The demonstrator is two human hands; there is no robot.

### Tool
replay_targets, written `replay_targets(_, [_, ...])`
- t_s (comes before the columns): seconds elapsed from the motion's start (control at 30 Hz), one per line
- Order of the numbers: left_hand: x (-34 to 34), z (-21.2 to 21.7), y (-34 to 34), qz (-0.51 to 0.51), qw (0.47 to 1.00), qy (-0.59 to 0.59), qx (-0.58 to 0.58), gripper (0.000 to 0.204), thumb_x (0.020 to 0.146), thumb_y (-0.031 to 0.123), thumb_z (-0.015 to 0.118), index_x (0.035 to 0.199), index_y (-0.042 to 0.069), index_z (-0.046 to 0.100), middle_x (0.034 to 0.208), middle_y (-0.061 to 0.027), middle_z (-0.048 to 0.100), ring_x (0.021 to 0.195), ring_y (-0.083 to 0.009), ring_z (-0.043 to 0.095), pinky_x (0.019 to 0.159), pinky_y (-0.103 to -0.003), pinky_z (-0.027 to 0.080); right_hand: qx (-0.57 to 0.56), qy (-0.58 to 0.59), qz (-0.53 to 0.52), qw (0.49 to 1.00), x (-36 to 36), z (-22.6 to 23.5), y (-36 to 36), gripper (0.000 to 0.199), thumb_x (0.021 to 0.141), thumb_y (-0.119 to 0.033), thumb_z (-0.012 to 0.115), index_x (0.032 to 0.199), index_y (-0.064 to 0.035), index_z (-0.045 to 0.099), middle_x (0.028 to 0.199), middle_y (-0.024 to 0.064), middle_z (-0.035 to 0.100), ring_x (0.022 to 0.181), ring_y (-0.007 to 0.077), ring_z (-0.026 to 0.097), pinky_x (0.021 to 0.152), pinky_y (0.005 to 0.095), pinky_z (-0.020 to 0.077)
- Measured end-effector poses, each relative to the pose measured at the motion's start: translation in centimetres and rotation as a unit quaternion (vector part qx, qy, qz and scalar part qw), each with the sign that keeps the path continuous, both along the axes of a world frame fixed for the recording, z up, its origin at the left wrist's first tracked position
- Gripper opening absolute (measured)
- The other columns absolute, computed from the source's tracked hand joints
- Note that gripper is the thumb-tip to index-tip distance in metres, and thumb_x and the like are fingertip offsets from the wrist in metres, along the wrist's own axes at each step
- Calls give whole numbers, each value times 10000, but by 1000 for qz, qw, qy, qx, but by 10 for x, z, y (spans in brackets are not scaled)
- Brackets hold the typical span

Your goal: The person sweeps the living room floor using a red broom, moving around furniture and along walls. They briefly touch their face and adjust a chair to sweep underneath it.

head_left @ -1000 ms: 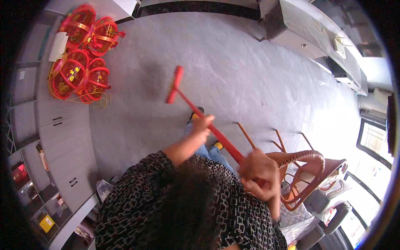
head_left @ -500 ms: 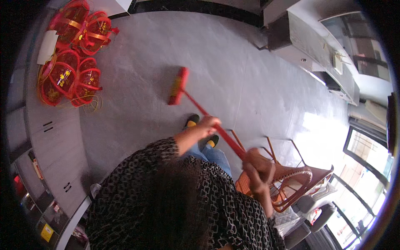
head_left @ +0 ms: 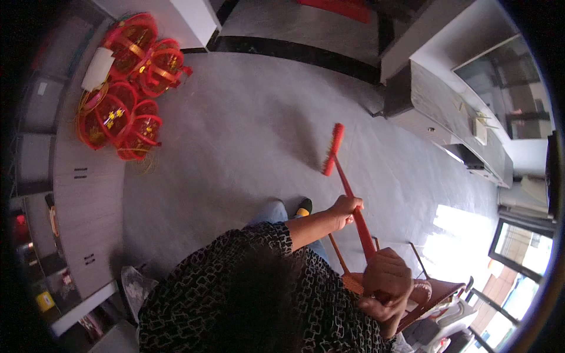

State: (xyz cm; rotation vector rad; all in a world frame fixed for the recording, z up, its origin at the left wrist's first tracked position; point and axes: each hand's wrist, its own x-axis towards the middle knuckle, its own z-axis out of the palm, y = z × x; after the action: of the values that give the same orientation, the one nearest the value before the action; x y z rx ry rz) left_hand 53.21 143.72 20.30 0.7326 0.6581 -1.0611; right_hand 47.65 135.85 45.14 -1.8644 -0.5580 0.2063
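Observation:
A red push broom [head_left: 333, 149] slants across the middle, its head far and its handle running back toward me. Yellowish bristles on the head face left, and a soft shadow falls on the grey floor beside them. My left hand [head_left: 345, 212] is wrapped round the middle of the handle. Nearer to me and further right, my right hand [head_left: 385, 281] is closed round the handle's upper end. Whether the bristles touch the floor I cannot tell.
Red lanterns [head_left: 126, 97] are piled at the far left by a grey cabinet [head_left: 91, 229]. Close on my right stands a brown woven chair [head_left: 432, 300], partly behind my right hand. A low TV cabinet [head_left: 432, 117] lines the right wall. One shoe [head_left: 303, 207] shows beneath me.
Both hands have moved right and nearer with the broom still in them. The broom's head has swung right across the floor. My view has shifted, showing more of the far doorway.

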Motion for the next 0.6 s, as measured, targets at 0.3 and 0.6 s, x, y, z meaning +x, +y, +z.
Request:
replay_targets(0.3, [42,-72,190,265,925,-77,261,184,627,125,611,568,107,438,497,0,369,387,-134,343,367,-326,272,145,81,199,966,87,-88,68,123,669,-103,633,611,-10,576,806,131,639,908,298,582,901,470,358])
replay_targets(0.6, [119,-122,430,450,861,-18,237,233,750,95,610,589,116,443,531,-14,371,413,-119,332,393,-284,259,202,199,224,933,223,-183,274,105,787,-13,566,687,18,567,790,143,601,828,291,570,783,402,412])
